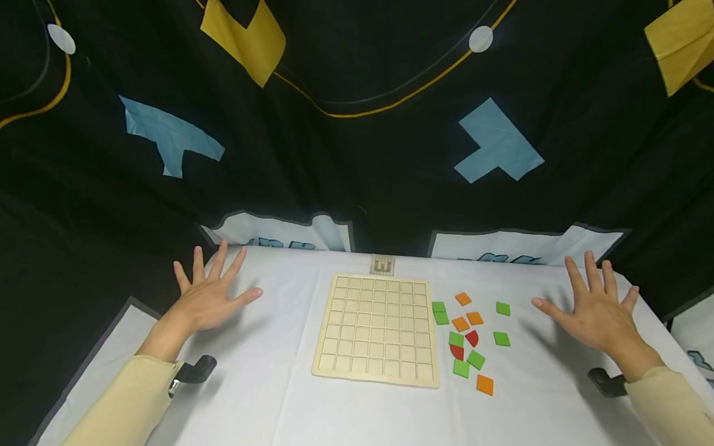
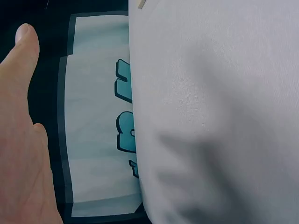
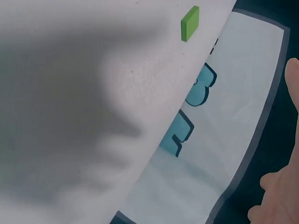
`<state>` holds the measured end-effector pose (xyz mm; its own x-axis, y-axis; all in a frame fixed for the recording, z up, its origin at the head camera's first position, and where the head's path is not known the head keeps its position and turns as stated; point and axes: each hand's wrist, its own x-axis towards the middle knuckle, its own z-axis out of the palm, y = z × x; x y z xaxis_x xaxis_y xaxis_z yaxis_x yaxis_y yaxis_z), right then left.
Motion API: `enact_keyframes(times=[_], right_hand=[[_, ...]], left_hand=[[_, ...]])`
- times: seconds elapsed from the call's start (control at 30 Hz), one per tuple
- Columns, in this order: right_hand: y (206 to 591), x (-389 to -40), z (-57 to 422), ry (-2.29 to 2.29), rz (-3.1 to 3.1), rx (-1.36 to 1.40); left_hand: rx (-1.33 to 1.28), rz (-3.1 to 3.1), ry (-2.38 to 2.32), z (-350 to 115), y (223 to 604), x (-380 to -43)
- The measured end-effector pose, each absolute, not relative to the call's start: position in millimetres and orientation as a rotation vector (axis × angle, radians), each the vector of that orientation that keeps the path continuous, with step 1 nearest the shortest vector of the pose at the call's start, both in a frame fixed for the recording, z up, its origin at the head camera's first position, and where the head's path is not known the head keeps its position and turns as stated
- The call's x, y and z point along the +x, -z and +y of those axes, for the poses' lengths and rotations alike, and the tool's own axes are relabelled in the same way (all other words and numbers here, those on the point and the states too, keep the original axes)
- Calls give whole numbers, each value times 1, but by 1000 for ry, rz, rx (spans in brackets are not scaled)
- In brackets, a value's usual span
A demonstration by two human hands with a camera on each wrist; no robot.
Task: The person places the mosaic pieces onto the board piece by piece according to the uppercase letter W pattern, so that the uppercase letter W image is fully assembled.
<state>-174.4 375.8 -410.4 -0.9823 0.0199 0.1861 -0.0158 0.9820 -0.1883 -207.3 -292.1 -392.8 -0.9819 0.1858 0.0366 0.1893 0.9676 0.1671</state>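
Note:
Both hands hover above a white table with fingers spread, holding nothing. My left hand [image 1: 207,302] is left of a pale wooden grid board [image 1: 376,331], apart from it. On the far side, my right hand [image 1: 599,316] is to the right of loose coloured pieces. These include green tiles [image 1: 501,339], orange tiles [image 1: 484,384] and two red curved-edge pieces [image 1: 471,337], scattered along the board's right side. The board's square cells hold no pieces. In the right wrist view one green tile [image 3: 190,24] shows near the table edge; part of the right hand appears at the right border.
A small patterned square tag [image 1: 382,265] lies just behind the board. Black cloth [image 1: 334,173] hangs behind the table, with blue and yellow patches on it. The white tablecloth [image 1: 268,347] reaches the table's far edge.

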Motion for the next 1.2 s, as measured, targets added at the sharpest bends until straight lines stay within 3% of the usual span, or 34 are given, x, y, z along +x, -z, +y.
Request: enact_keyframes(times=[1.2], right_hand=[[443, -181, 342, -672, -3013, 137]], left_hand=[[-469, -3035, 706, -235, 435, -185]])
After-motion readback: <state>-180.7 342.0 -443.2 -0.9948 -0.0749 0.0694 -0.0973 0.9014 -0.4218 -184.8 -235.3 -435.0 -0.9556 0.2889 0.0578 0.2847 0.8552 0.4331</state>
